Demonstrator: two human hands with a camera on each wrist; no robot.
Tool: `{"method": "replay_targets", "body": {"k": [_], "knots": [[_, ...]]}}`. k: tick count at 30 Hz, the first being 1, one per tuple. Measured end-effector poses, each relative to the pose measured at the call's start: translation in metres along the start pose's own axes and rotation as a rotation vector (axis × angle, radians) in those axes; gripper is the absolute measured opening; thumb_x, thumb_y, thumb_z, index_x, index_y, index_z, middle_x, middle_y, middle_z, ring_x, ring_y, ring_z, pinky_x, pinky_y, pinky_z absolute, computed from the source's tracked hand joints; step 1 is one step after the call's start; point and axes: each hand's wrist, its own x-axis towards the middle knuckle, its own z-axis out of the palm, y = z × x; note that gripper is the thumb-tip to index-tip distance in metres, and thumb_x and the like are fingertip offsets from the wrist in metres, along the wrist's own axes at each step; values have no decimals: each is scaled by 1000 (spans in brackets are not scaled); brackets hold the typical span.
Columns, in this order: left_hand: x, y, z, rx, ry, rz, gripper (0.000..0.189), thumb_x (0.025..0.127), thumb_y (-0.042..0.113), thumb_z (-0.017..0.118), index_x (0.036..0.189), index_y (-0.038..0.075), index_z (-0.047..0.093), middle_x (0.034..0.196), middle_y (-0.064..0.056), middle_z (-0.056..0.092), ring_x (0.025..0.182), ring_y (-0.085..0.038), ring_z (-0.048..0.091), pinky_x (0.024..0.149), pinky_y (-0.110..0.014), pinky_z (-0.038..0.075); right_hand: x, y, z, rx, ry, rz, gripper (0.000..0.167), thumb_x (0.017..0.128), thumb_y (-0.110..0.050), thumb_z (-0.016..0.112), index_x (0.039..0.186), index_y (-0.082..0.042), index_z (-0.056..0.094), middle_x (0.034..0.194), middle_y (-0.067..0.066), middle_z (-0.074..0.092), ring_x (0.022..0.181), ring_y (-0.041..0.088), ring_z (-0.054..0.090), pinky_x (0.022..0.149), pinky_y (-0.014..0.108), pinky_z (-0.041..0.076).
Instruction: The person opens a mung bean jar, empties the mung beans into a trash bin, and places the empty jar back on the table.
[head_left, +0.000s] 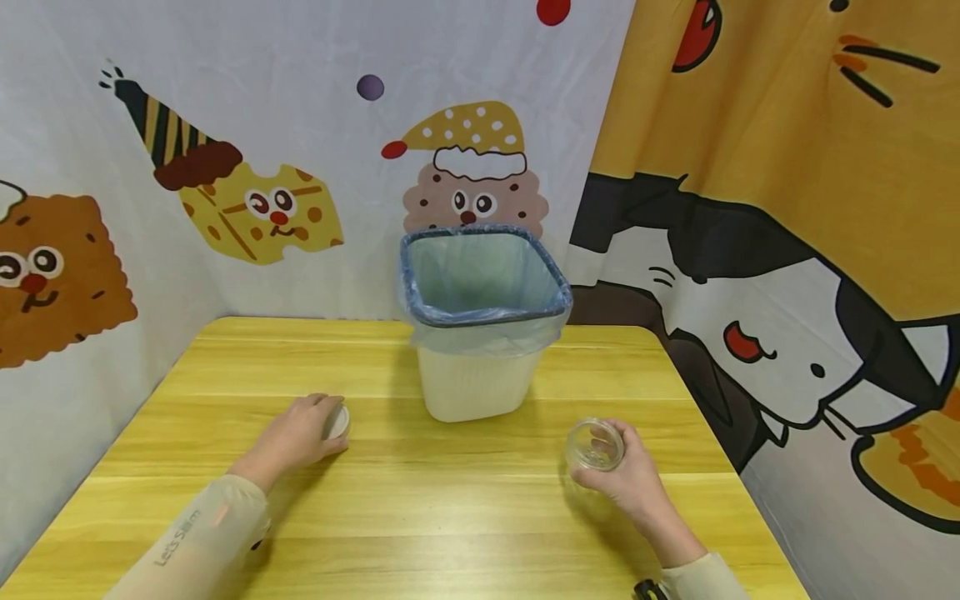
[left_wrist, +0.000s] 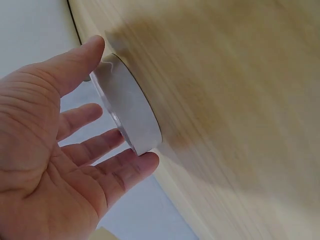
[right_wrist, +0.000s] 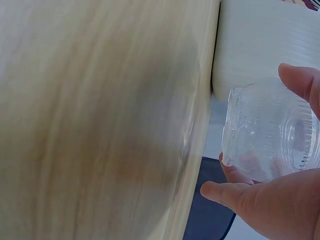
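On the left side of the table, my left hand (head_left: 300,429) holds a round white lid (head_left: 339,422) between thumb and fingers. The left wrist view shows the lid (left_wrist: 125,102) low against the wood, thumb at one side and a fingertip at the opposite rim. My right hand (head_left: 626,471) grips a clear, empty-looking jar (head_left: 595,444) on the right, its round mouth facing up. In the right wrist view the jar (right_wrist: 265,130) is close over the tabletop, with the thumb on one side and fingers behind its wall.
Between the hands and farther back, a white bin (head_left: 480,379) lined with a translucent bag stands on the wooden table (head_left: 450,517). A blue band runs round its rim. Cartoon-printed curtains (head_left: 285,50) hang behind the table and along its right side.
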Motion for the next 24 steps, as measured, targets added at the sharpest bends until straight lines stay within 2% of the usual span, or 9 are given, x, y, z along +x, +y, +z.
{"method": "replay_targets", "body": {"k": [7, 12, 24], "knots": [[-1, -1, 2, -7, 10, 4, 73, 92, 34, 86, 146, -5, 57, 143, -37, 59, 124, -56, 61, 94, -69, 59, 0, 1, 2, -8, -8, 0, 96, 78, -8, 94, 153, -3, 35, 158, 22, 52, 145, 46, 54, 115, 54, 53], [0, -4, 4, -10, 17, 12, 73, 91, 33, 86, 145, -7, 57, 140, -37, 60, 121, -55, 63, 93, -67, 59, 0, 3, 3, -1, -6, -5, 95, 77, -7, 94, 152, -2, 37, 157, 23, 52, 144, 45, 55, 113, 51, 54], [1, -6, 3, -51, 22, -20, 76, 90, 34, 87, 145, -9, 56, 134, -36, 62, 112, -48, 67, 90, -63, 61, 1, 4, 5, 17, -15, -5, 94, 78, -6, 94, 152, -2, 36, 157, 20, 54, 145, 45, 55, 111, 48, 56]]}}
